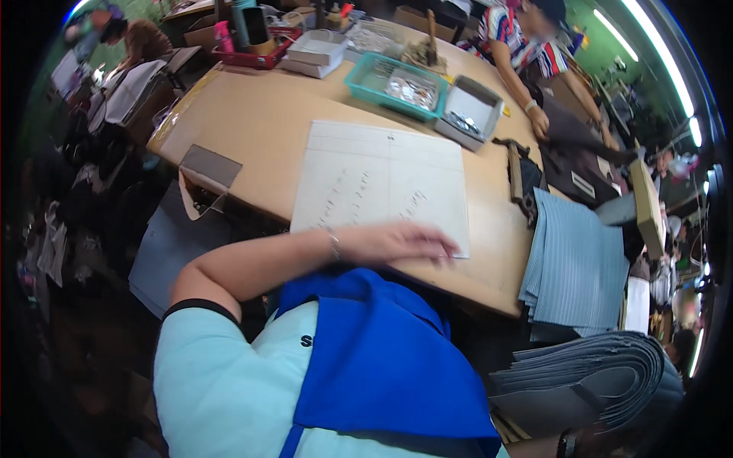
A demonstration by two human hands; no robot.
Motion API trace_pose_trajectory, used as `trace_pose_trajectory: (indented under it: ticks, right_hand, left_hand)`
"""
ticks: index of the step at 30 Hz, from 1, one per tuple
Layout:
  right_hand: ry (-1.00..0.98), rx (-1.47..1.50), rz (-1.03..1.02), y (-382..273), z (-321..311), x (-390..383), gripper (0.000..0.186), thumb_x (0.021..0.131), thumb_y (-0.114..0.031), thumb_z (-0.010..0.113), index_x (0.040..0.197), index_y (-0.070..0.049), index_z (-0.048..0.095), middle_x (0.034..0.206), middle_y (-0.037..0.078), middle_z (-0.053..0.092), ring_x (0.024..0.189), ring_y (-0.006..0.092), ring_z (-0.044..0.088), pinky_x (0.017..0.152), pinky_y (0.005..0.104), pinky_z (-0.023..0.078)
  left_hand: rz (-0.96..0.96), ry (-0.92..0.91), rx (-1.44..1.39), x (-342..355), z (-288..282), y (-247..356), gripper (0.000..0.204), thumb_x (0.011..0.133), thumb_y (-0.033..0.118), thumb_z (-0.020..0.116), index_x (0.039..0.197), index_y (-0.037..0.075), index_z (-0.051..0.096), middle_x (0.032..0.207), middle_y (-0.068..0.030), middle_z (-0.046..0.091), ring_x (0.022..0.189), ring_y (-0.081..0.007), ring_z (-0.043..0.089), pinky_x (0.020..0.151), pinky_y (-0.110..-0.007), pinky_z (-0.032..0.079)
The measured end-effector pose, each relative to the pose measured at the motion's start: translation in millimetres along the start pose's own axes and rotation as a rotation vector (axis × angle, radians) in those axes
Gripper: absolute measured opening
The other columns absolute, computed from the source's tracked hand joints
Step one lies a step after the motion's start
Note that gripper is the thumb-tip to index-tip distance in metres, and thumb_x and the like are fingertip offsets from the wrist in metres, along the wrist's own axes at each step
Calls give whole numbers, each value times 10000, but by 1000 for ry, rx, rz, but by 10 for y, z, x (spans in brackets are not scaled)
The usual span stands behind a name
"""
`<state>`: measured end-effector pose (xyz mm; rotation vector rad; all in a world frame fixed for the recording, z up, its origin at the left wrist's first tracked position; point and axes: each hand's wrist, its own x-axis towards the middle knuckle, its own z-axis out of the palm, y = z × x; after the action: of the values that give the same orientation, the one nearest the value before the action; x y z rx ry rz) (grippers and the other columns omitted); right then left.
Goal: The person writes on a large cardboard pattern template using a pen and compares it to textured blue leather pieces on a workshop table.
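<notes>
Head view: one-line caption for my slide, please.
Left hand rests flat on a pale paper sheet on the brown worktable, beside stacked grey fabric.

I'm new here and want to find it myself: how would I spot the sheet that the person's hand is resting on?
Start at the big tan worktable. Near its front edge lies a large pale sheet, with the left hand lying flat on its lower edge. Unlike the teal tray and grey box behind it, it is flat, with faint ruled lines and rows of small marks.

Bare tabletop left of paper sheet
</notes>
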<state>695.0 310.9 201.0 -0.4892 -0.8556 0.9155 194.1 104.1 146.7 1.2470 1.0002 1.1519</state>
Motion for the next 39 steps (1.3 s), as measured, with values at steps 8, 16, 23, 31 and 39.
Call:
trace_pose_trajectory:
  ticks: [8, 16, 23, 31, 39]
  right_hand:
    - [-583, 465, 303, 743, 2231, -586, 433, 997, -251, 681, 1335, 15, 636, 1325, 171, 669, 1173, 292, 656, 1047, 436, 499]
    - [-1079, 779, 600, 1134, 4471, -1694, 402, 989, -227, 705, 1304, 18, 655, 1273, 154, 697, 1119, 265, 686, 1010, 414, 530]
    - [-1415, 938, 841, 1366, 5934, -2701, 375, 983, -206, 727, 1276, 21, 672, 1227, 140, 721, 1071, 242, 713, 977, 394, 557]
    - [-1584, 196, 1185, 2327, 5051, -3655, 375, 955, -164, 786, 1253, 38, 679, 1207, 123, 741, 1052, 208, 726, 960, 357, 572]
    - [-1427, -353, 1569, 3042, 4421, -4121, 391, 1029, -209, 686, 1268, 88, 599, 1122, 150, 731, 1003, 224, 734, 889, 435, 623]
  left_hand:
    - [-98, -545, -352, -267, 523, -42, 1035, 986, 836, 189, 1521, 4, 495, 1517, -188, 545, 1419, -269, 507, 1206, -416, 357]
    - [353, 35, -1081, -1050, -73, 474, 1402, 528, 1136, 257, 1694, 368, 121, 1716, -244, 204, 1545, -529, 238, 1164, -722, 286]
    - [1078, 352, -869, -2245, -1720, 996, 929, 939, 772, 491, 1595, 119, 427, 1607, -191, 453, 1468, -453, 420, 1223, -648, 298]
    - [746, 1918, -404, -3901, -2266, -61, 583, 1071, 451, 363, 1405, 28, 586, 1379, -139, 640, 1278, -318, 615, 1056, -488, 510]
    - [684, 2037, -563, -3891, -2204, -690, 598, 1056, 433, 561, 1496, 30, 514, 1488, -120, 591, 1316, -311, 589, 1131, -463, 458]
